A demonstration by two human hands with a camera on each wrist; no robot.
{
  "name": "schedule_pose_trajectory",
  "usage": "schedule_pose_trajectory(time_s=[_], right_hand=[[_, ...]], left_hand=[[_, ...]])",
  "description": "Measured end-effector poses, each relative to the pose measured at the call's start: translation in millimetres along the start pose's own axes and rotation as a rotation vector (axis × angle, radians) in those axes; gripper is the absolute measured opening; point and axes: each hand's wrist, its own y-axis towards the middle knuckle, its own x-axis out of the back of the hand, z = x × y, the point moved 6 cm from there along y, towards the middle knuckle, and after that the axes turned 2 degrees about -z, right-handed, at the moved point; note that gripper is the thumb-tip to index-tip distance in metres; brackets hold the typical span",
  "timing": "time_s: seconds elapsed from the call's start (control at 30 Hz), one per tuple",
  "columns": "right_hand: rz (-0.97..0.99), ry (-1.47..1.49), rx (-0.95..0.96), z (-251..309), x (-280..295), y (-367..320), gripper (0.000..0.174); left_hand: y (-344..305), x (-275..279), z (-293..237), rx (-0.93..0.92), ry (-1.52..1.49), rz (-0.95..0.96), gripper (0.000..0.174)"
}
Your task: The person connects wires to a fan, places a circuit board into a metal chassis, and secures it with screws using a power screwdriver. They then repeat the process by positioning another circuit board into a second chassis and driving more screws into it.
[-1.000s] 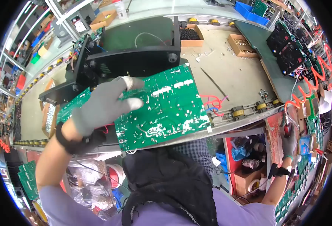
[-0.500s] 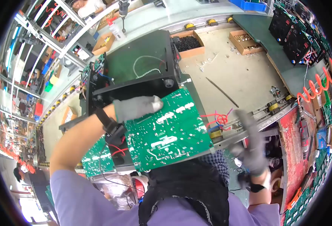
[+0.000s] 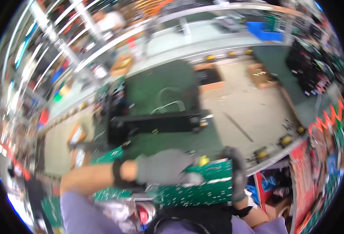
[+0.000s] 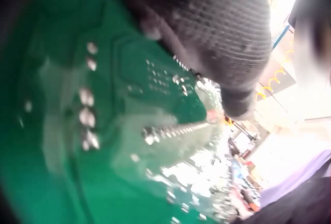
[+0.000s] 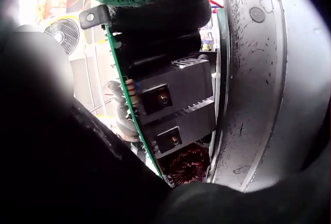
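Note:
Both hands wear grey gloves. A green circuit board (image 3: 195, 189) is tilted up near the body, its soldered face toward the head camera. The left hand (image 3: 166, 167) grips its upper edge, while the right hand (image 3: 238, 175) holds its right edge. Close up in the left wrist view, the soldered face (image 4: 119, 94) lies beside the gloved left hand (image 4: 212, 32). From the right wrist, the board (image 5: 126, 92) appears edge-on, with metal heat sinks (image 5: 181, 92) and a copper-wound coil (image 5: 189, 164) on its other side. Some fingertips are blurred or hidden.
Beyond the board stands a black chassis (image 3: 156, 123) with a green panel (image 3: 152, 87). Another green board (image 3: 111, 194) lies left. Parts boxes (image 3: 213, 85) and a thin rod (image 3: 238, 126) are on the bench; a red coiled hose (image 3: 328, 121) hangs right.
The right hand has come from the far right to the board's right edge. The board has tilted up and sits closer to the body, with the left hand still at its upper edge.

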Motion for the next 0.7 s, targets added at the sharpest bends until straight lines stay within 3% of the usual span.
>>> schedule_pose_trajectory(time_s=[0.03,0.1,0.2,0.27,0.3,0.37,0.4,0.43,0.47,0.5,0.53,0.57,0.6,0.67,0.7], right_hand=[[0.034,-0.027,-0.001,7.8,-1.4,-0.3,0.076],[0.08,-0.178,0.063,29.4,0.5,1.6,0.067],[0.158,-0.008,0.043,36.2,-13.2,13.8,0.058],[0.262,-0.029,0.182,54.4,-24.5,29.3,0.058],[0.345,0.035,0.201,62.0,-34.7,40.8,0.057],[0.449,0.168,0.241,78.9,-58.0,72.2,0.057],[0.471,0.24,0.262,85.8,-73.0,90.3,0.056],[0.396,0.453,0.177,85.4,-85.8,114.6,0.054],[0.316,0.665,0.088,82.1,-97.6,136.8,0.052],[0.318,0.669,0.082,74.3,-106.1,156.6,0.052],[0.148,0.261,0.19,59.1,-102.5,178.2,0.046],[-0.007,-0.14,0.29,50.0,-103.5,189.9,0.04],[0.031,-0.11,0.277,43.6,-111.8,191.3,0.04],[0.216,-1.075,0.728,45.0,-141.9,169.4,0.028],[0.217,-1.073,0.74,45.3,-146.2,165.0,0.025]], left_hand=[[-3.6,-1.1,-7.3,-0.004,0.032,0.074,0.052],[-13.7,0.7,-20.0,0.0,-0.023,0.04,0.048],[-32.6,8.8,-30.5,-0.036,0.214,0.063,0.051],[-50.8,16.5,-43.7,-0.104,0.233,-0.209,0.035],[-60.3,23.0,-47.1,-0.109,0.229,-0.21,0.035],[-82.5,57.3,-53.5,-0.105,0.22,-0.374,0.046],[-100.7,67.0,-39.1,-0.027,0.231,-0.333,0.051],[-113.6,84.0,-45.1,0.115,0.0,-0.455,0.053],[-125.9,102.5,-57.3,0.114,-0.052,-0.536,0.052],[-163.9,100.1,-18.1,0.166,-0.293,-0.83,0.052],[-168.4,133.3,-35.7,0.417,-0.165,-0.86,0.055],[-180.9,151.5,-47.4,0.363,-0.046,-0.959,0.053],[-195.3,164.9,-56.7,0.324,0.086,-1.059,0.052],[-203.6,192.9,-55.9,0.295,0.084,-1.209,0.051],[-205.2,205.9,-51.7,0.258,0.137,-1.286,0.051]])
